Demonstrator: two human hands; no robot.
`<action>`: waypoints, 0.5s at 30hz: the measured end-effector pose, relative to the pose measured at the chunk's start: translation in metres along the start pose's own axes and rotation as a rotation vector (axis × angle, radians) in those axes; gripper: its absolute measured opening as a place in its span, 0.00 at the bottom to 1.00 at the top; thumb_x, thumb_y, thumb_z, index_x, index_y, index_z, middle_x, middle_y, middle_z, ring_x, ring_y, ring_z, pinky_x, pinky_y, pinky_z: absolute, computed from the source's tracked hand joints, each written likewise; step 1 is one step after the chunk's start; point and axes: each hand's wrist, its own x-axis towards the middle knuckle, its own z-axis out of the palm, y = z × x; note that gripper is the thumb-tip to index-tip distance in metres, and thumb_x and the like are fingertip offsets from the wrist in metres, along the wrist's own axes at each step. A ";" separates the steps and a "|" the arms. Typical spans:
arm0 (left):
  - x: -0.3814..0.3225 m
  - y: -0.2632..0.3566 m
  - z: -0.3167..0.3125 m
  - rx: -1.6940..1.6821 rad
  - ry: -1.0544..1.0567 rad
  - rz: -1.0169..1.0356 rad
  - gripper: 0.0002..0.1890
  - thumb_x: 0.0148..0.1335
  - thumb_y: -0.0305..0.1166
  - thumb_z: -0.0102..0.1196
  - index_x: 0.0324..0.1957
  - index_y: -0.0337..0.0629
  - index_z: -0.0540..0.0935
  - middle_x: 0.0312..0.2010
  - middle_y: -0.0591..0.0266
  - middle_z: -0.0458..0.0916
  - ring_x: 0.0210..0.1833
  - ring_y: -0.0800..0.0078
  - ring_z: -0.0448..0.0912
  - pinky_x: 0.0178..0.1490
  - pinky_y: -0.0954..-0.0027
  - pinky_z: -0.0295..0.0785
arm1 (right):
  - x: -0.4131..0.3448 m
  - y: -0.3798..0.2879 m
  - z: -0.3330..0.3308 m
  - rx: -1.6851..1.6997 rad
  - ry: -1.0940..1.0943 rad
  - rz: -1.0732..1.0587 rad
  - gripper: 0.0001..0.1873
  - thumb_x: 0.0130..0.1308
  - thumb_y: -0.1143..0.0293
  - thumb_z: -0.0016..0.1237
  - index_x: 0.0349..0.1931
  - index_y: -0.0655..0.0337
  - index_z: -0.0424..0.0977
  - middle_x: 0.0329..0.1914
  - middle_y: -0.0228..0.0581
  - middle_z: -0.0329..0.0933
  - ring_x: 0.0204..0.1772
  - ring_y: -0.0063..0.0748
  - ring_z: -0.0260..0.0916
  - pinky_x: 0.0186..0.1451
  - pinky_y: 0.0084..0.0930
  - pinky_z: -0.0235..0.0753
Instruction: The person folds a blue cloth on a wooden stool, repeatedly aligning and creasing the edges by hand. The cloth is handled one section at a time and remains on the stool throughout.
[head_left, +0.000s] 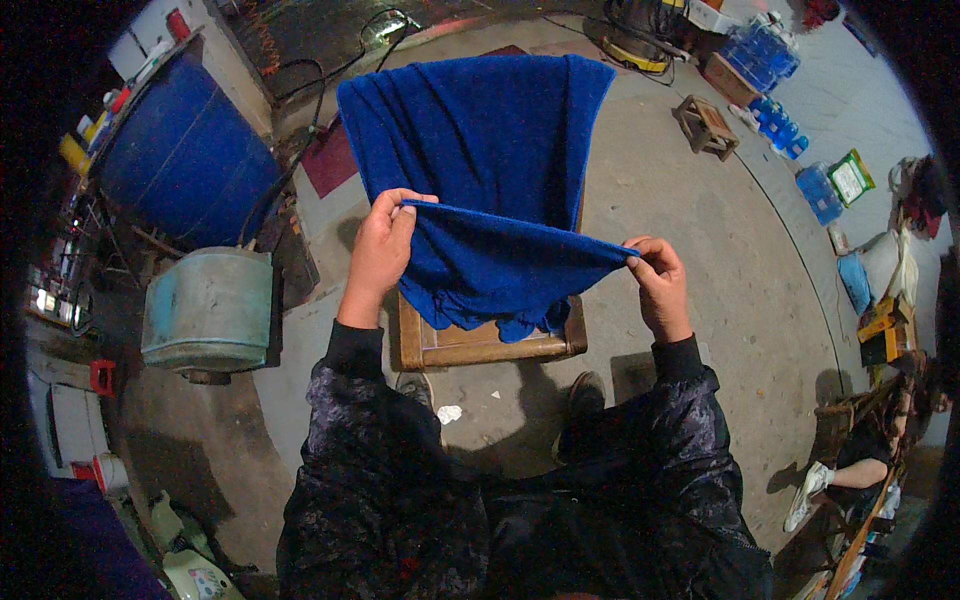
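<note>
A blue cloth (487, 127), towel-like in texture, is draped over a low wooden table (487, 357) in front of me. Its near edge is lifted and stretched between my two hands. My left hand (382, 244) pinches one end of this edge between thumb and fingers. Slightly lower in the picture, my right hand (660, 281) pinches the other end. Below the raised edge, the cloth hangs in a slack fold and bunches near the table's front. Most of the tabletop is hidden under it.
A grey-green plastic tank (208, 311) stands left, below a large blue panel (191, 150). A small wooden stool (706, 126) and water bottles (776, 124) are at the upper right. A yellow-and-black machine (637, 45) stands behind. Another person's leg (855, 474) shows at lower right.
</note>
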 end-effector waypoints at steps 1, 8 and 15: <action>0.001 0.000 0.001 0.064 0.028 -0.004 0.10 0.82 0.30 0.53 0.57 0.42 0.83 0.34 0.74 0.78 0.35 0.85 0.69 0.41 0.75 0.69 | -0.001 0.000 0.000 -0.025 0.003 -0.001 0.05 0.72 0.80 0.59 0.44 0.62 0.79 0.54 0.35 0.83 0.54 0.24 0.77 0.60 0.26 0.76; -0.010 0.016 0.009 0.318 -0.007 -0.096 0.10 0.81 0.28 0.52 0.57 0.41 0.82 0.30 0.73 0.73 0.32 0.83 0.70 0.37 0.72 0.68 | 0.003 0.014 -0.002 -0.346 0.129 0.053 0.07 0.73 0.76 0.62 0.48 0.66 0.81 0.46 0.29 0.83 0.46 0.18 0.76 0.51 0.20 0.77; -0.011 0.010 0.009 0.403 -0.125 -0.076 0.11 0.75 0.23 0.52 0.54 0.41 0.84 0.32 0.65 0.78 0.35 0.75 0.76 0.42 0.68 0.74 | 0.005 0.017 -0.002 -0.290 0.184 -0.014 0.03 0.77 0.76 0.58 0.45 0.65 0.80 0.42 0.30 0.81 0.41 0.19 0.76 0.45 0.21 0.77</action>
